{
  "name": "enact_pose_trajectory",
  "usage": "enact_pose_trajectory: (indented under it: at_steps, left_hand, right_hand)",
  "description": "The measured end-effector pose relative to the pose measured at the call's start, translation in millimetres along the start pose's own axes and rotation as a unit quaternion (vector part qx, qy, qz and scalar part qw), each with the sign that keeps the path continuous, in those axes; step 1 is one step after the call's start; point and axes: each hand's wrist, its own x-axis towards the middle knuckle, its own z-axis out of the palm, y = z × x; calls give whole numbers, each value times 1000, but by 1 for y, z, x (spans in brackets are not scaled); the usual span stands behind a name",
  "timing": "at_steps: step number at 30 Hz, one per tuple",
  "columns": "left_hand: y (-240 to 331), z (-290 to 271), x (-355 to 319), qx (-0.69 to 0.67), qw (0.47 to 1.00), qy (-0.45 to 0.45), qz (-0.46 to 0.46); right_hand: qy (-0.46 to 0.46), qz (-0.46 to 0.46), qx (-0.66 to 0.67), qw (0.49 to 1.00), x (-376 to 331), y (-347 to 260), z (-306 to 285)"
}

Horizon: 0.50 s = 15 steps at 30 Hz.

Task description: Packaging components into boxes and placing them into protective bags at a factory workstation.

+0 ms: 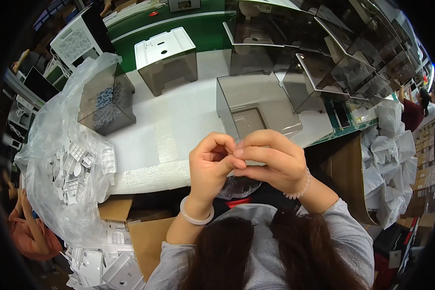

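Fingertip to fingertip, my left hand (210, 162) and my right hand (275, 157) meet above the front edge of the table. Both are closed in a pinch, and whatever they may hold is too small or hidden to make out. Just beyond them a smoky see-through plastic box (261, 99) lies with its open side up. Farther left, a similar box with a white top (164, 48) stands upright. Another smoky box (106, 101) at the left contains many small blue-grey pieces (106, 106).
A clear plastic bag (43, 159) with white moulded parts (77, 166) lies left. Smoky boxes (343, 63) are stacked at the back right beside a phone (341, 115). Cartons hold white panels (89, 263) at lower left and white bags (389, 159) at right. Other people (31, 232) sit nearby.
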Motion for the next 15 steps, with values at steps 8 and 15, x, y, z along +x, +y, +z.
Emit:
enact_pose_trajectory:
  at_steps: [8, 15]
  left_hand:
    - [-16, 0, -7, -78, 997, 8, -17]
    - [-17, -62, 8, 100, 964, 245, -12]
  right_hand:
    - [-48, 64, -8, 997, -2, 0, -6]
    - [-148, 318, 20, 936, 63, 57, -56]
